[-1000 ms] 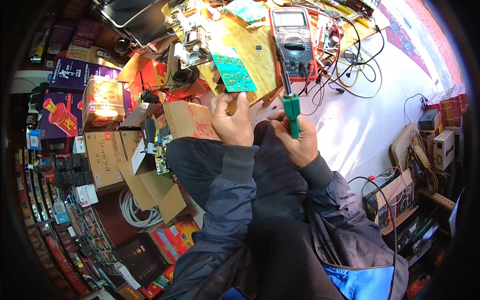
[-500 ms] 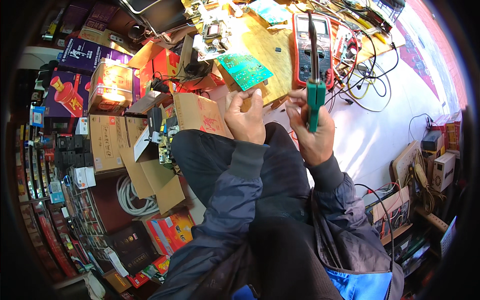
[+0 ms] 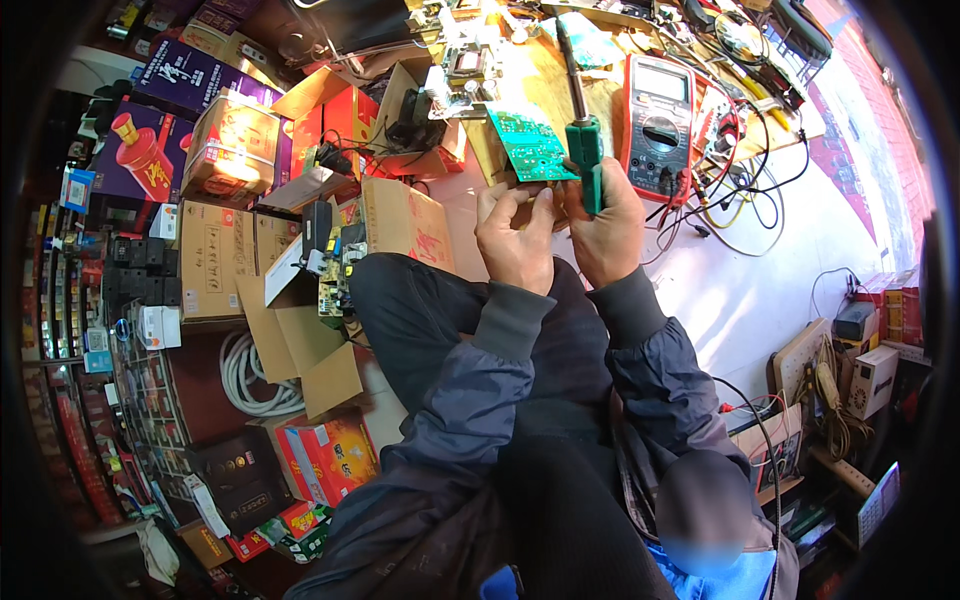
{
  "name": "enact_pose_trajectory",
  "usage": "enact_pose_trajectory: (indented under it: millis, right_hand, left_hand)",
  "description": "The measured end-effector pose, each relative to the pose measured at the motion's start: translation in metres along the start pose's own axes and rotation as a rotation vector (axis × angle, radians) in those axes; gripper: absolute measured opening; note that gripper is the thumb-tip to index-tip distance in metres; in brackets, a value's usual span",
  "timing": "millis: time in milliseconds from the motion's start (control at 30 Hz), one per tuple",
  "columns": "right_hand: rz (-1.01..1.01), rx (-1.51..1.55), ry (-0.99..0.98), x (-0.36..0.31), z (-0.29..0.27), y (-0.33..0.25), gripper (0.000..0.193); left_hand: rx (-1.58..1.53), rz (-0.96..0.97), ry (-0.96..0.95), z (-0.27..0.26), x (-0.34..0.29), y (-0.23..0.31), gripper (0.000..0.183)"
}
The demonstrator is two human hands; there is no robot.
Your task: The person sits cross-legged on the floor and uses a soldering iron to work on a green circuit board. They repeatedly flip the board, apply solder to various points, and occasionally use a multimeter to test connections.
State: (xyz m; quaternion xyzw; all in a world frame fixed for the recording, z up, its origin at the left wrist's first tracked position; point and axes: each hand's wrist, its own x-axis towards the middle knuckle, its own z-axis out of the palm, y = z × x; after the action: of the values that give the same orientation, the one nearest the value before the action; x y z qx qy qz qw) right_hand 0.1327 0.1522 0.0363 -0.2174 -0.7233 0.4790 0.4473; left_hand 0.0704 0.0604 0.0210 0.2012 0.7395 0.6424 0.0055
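The green circuit board (image 3: 528, 145) sits just beyond the fingertips of the left hand (image 3: 515, 243), at the wooden table (image 3: 606, 98). That hand's thumb and fingers curl close; from here I can't tell whether they grip anything. The right hand (image 3: 608, 232) is wrapped round a green-handled tool (image 3: 586, 160), shaft pointing away. Ahead and right of its fingers lies a red multimeter (image 3: 658, 128).

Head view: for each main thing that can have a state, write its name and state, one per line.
Green circuit board, soldered side facing up
Green-handled tool, gripped in right hand, tip pointing away
Left hand, curled near board's lower edge; contact unclear
Multimeter, face up, reading illegible
Cardboard box, flaps open
White cable, coiled
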Motion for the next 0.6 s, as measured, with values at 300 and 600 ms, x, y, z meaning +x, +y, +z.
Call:
enact_pose_trajectory:
  millis: [300, 600]
  right_hand:
    - [-0.040, 0.058, 0.131, -0.011, 0.002, 0.003, 0.020]
    - [0.054, 0.059, 0.171, -0.038, 0.000, 0.000, 0.016]
  left_hand:
    - [-0.102, -0.040, 0.002, 0.003, -0.002, -0.001, 0.016]
    - [-0.252, -0.100, -0.040, -0.001, -0.010, 0.014, 0.009]
